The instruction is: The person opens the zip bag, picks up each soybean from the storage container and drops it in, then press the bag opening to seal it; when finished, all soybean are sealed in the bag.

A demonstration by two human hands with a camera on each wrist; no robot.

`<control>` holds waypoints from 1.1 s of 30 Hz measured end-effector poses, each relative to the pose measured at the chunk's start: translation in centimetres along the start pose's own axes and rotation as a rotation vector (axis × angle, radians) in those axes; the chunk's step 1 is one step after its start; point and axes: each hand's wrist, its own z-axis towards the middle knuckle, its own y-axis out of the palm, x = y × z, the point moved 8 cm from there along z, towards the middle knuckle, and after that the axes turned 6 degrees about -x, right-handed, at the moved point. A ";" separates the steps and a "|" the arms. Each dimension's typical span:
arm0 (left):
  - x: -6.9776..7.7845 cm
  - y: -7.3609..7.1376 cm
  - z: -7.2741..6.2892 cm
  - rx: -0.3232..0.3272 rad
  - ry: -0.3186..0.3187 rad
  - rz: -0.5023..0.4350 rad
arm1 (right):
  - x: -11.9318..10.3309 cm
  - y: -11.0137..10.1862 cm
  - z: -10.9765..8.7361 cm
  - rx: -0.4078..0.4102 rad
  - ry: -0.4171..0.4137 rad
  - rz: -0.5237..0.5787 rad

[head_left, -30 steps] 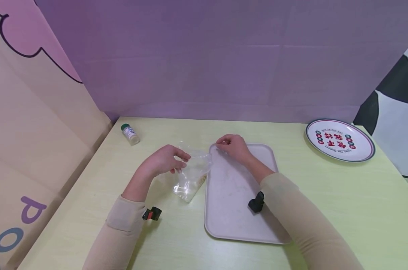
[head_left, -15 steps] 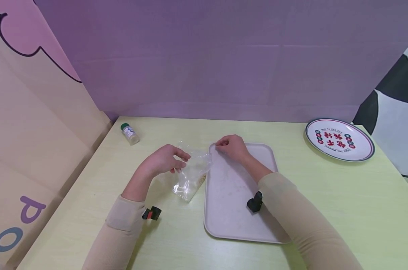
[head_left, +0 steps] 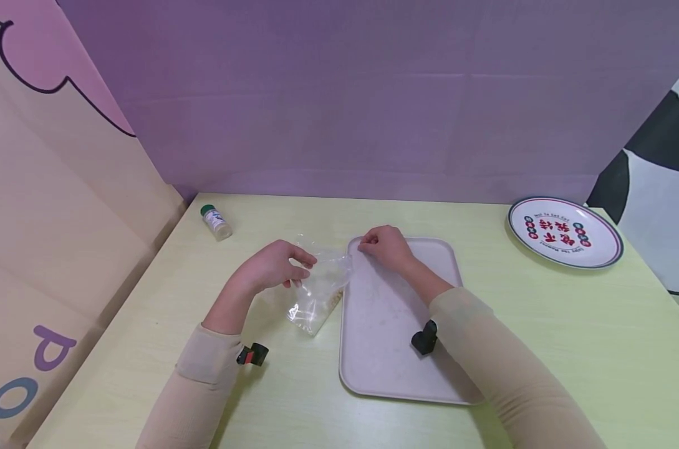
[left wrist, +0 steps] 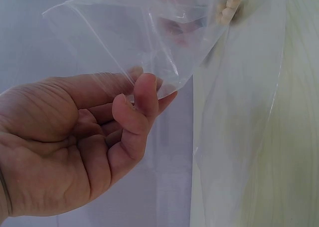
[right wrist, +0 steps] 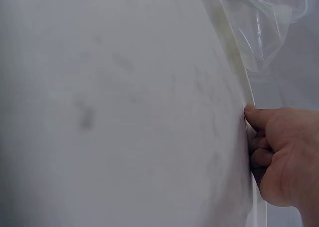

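Observation:
My left hand point(head_left: 274, 268) holds a clear plastic bag point(head_left: 322, 290) beside the tray's left edge. In the left wrist view, the bag's film passes between the curled fingers point(left wrist: 145, 95) and the thumb behind it. A few small pale beige pieces point(left wrist: 228, 10) show low in the bag. My right hand point(head_left: 388, 246) is at the far left corner of a pale grey-lilac rectangular tray point(head_left: 384, 349), its fingers curled and the thumb tip near the rim point(right wrist: 250, 107). Whether it pinches the rim or something small is hidden.
A small bottle point(head_left: 216, 222) with a green cap lies at the back left of the table point(head_left: 294, 399). An oval white plate point(head_left: 566, 232) with red and green print sits at the back right. A purple sheet point(head_left: 339, 100) rises behind the table.
My right hand has shifted very slightly towards the near side along the tray corner. The left hand and the bag stay in place.

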 end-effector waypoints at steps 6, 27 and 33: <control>0.1 0.1 -0.2 -0.003 -0.004 -0.006 | -0.3 -0.1 -0.5 -0.007 0.022 0.093; -0.2 0.0 0.2 0.001 -0.023 0.011 | -5.0 -0.6 -1.7 -0.023 -0.096 0.310; -0.1 -0.1 0.2 0.001 -0.026 0.014 | -6.5 -0.8 -2.6 -0.052 -0.138 0.346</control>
